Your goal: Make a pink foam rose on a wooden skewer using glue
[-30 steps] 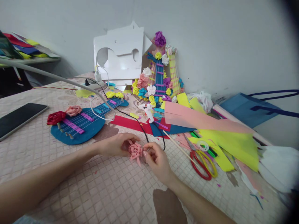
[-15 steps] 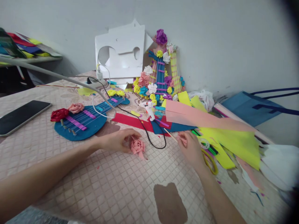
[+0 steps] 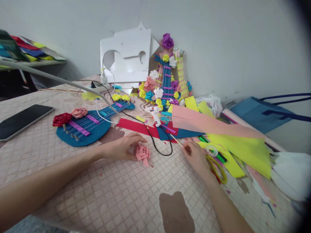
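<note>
Half-curled left fingers [image 3: 137,138] hold a layered pink flower [image 3: 142,152]; right fingers [image 3: 195,149] bend, grip unclear.

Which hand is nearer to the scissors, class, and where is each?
Right. The right hand is beside the scissors, partly hiding them; the left hand, at the pink flower, is farther left.

**Soft, even light; dark right-hand corners**

Diffuse, moderately bright light covers the grey wall [image 3: 218,48], leaving only faint shadows on the worktop [image 3: 116,200]. Detail on the pink flower [image 3: 142,152] is slightly soft; a blurred black border darkens the right corners.
</note>
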Demonstrator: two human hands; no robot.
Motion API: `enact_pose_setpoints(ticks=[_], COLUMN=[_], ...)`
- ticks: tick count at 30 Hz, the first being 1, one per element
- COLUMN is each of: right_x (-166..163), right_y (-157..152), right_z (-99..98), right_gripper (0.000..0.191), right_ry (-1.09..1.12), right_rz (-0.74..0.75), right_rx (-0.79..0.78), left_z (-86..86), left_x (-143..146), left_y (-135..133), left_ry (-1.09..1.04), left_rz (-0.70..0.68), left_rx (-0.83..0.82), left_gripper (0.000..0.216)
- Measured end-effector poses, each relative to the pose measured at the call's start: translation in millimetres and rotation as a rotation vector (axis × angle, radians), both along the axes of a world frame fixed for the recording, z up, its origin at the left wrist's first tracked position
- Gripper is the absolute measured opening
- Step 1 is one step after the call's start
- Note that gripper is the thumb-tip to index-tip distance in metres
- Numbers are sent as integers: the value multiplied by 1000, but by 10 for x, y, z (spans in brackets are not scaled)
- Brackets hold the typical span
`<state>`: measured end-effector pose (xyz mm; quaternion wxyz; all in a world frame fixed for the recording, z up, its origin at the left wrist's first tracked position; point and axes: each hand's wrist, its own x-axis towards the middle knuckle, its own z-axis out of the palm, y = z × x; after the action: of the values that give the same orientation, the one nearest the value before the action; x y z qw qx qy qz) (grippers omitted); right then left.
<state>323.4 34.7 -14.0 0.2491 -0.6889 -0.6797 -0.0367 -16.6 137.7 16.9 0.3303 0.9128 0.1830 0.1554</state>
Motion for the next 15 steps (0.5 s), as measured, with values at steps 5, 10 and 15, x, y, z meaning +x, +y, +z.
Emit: enact_pose_setpoints(ticks=[5, 10, 15], right_x=[-67, -267, -558], right_y=[-25, -73, -167], right_z=[138, 305, 362], right_gripper=[12, 12, 5], right_ry=[76, 151, 163], right_rz=[-40, -26, 185], right_rx=[91, 234, 288], left_z=[-32, -37, -60], left_x=[3, 0, 1], left_y=[-6, -20, -2], left_ry=[-61, -77, -49], left_rz=[-39, -45, -62], left_rx=[59, 86, 106], left_gripper=[60, 55, 45])
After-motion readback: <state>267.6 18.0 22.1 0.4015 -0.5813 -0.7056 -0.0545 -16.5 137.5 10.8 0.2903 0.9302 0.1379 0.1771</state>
